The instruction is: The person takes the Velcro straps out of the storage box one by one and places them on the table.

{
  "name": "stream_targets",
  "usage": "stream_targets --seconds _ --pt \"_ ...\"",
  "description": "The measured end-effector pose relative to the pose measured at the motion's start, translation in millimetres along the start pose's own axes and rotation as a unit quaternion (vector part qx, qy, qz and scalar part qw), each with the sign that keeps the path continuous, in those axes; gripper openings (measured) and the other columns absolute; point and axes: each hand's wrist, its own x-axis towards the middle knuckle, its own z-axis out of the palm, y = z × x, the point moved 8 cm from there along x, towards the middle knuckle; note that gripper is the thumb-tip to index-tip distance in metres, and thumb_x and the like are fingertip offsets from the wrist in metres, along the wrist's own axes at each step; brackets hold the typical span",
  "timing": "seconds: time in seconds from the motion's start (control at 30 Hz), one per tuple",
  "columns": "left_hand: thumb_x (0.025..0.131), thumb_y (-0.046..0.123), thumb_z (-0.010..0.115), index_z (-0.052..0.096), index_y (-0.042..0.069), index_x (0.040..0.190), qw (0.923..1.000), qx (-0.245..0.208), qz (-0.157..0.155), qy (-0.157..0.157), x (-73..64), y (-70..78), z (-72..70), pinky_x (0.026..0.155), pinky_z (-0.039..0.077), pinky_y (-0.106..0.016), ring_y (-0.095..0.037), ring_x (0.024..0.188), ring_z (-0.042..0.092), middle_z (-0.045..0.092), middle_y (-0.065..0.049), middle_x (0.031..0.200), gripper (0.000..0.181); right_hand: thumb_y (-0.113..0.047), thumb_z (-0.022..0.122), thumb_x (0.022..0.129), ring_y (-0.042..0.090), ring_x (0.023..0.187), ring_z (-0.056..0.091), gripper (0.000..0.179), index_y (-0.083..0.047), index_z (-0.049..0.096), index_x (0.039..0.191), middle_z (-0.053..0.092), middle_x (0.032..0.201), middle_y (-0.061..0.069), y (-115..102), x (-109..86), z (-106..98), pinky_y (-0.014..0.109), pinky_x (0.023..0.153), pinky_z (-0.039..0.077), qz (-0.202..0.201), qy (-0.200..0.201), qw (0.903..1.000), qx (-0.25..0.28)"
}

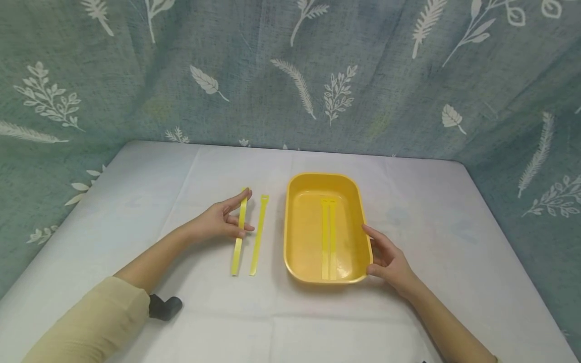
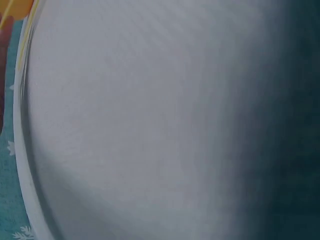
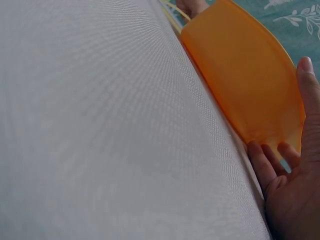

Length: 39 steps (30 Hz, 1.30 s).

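Observation:
On the left in the head view, my left hand (image 1: 227, 219) pinches a thin yellow strap (image 1: 237, 252), which runs lengthwise across its fingers. A second yellow strap (image 1: 258, 237), with a slotted head at its far end, lies on the cloth just right of that hand. My right hand (image 1: 392, 262) holds the right side of a yellow plastic tray (image 1: 287, 222), fingers and thumb at the rim near the front corner. In the right wrist view, its fingertips (image 3: 255, 150) meet the tray's outer wall (image 3: 245, 75). Inside the tray, two matching straps (image 1: 329, 239) lie side by side.
A white cloth (image 1: 227, 333) covers the table, with light creases. Behind it hangs a blue-green curtain (image 1: 245, 65) printed with white leaves. A dark grey object (image 1: 165, 307) shows beside the left sleeve (image 1: 97, 320).

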Motion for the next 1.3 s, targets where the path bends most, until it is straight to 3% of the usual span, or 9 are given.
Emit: stream_targets --seconds 0.2,0.43,0.57,0.7,0.87,1.1,1.3 --pt "0.077 0.002 0.075 0.008 0.021 0.153 0.9996 0.025 0.010 0.007 3.7 -5.4 -2.1 0.078 0.052 -0.022 -0.018 0.102 0.066 0.005 0.000 0.160 0.104 -0.022 0.068 0.087 0.015 0.117 0.054 0.078 -0.001 0.025 0.148 0.041 0.140 0.008 0 0.0 0 0.028 0.083 0.053 -0.003 -0.007 0.9999 0.010" --pt "0.073 0.010 0.081 0.011 0.019 0.153 0.9934 0.110 0.030 0.015 7.4 -5.4 0.9 0.082 0.051 -0.020 -0.023 0.112 0.061 0.026 -0.008 0.155 0.106 -0.021 0.069 0.086 0.015 0.119 0.053 0.078 -0.002 0.026 0.148 0.039 0.142 0.007 0 -0.3 -1 0.028 0.084 0.053 0.007 -0.004 0.9999 0.012" --pt "0.070 0.014 0.083 0.014 0.016 0.153 0.9848 0.164 0.040 0.040 9.3 -4.5 -0.2 0.081 0.050 -0.022 -0.025 0.112 0.060 0.037 -0.014 0.149 0.108 -0.021 0.068 0.087 0.015 0.119 0.052 0.077 -0.002 0.025 0.148 0.038 0.143 0.006 0 0.1 -1 0.028 0.084 0.053 0.006 -0.003 1.0000 0.003" --pt "0.067 0.024 0.085 0.018 0.019 0.152 0.9713 0.225 0.019 0.077 10.9 -7.8 -5.0 0.081 0.045 -0.026 -0.019 0.097 0.055 0.048 -0.011 0.139 0.109 -0.021 0.068 0.087 0.015 0.118 0.053 0.077 -0.001 0.025 0.148 0.039 0.142 0.007 -2 0.9 -1 0.027 0.084 0.053 0.000 -0.003 1.0000 0.002" --pt "0.067 0.022 0.086 0.023 0.015 0.151 0.9722 0.215 0.008 0.092 9.1 -8.9 -7.2 0.080 0.045 -0.026 -0.020 0.094 0.050 0.049 -0.013 0.125 0.106 -0.023 0.070 0.086 0.014 0.117 0.053 0.079 -0.003 0.026 0.148 0.039 0.141 0.006 -2 1.4 0 0.027 0.083 0.053 0.007 -0.002 1.0000 0.007" --pt "0.068 0.019 0.085 0.039 0.000 0.143 0.9709 0.215 0.015 0.104 8.7 -9.4 -8.5 0.079 0.047 -0.023 -0.022 0.097 0.050 0.032 -0.016 0.144 0.090 -0.023 0.069 0.087 0.012 0.121 0.050 0.077 -0.002 0.026 0.148 0.038 0.145 0.004 0 0.1 0 0.027 0.086 0.051 -0.002 -0.003 1.0000 0.003" --pt "0.069 0.020 0.085 0.046 0.002 0.139 0.9664 0.237 0.001 0.101 11.2 -11.9 -9.5 0.078 0.045 -0.023 -0.020 0.092 0.048 0.038 -0.013 0.128 0.082 -0.025 0.069 0.086 0.012 0.122 0.049 0.078 -0.002 0.027 0.148 0.037 0.145 0.004 0 0.4 0 0.027 0.087 0.051 -0.002 -0.002 1.0000 0.000"
